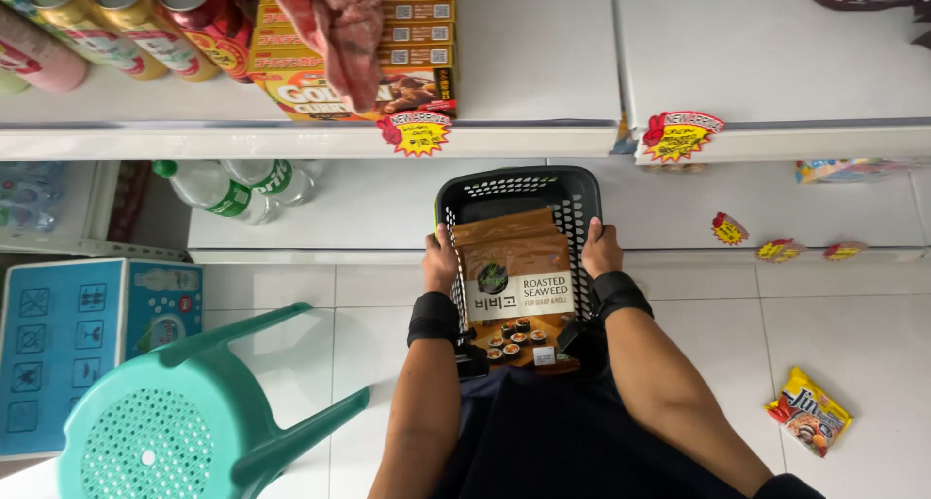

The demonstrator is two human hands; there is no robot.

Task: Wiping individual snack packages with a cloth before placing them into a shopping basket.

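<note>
the left hand (440, 263) grips the left rim of a black mesh basket (514, 191), fingers curled over the edge; the right hand (601, 251) clasps the right rim the same way. between the two hands, brown seaweed packets (514, 276) lie stacked in the basket — the top one leaning toward the person. both wrists wear black bands. beyond the hands stand white shelves (543, 72) with yellow boxes (407, 33). left of the left hand is a green plastic stool (184, 417); right of the right hand, on the floor, a yellow snack bag (808, 412).

White tiled floor (853, 334), white shelves (543, 82), teal plastic stool (165, 431), blue carton (58, 354) at left
</note>
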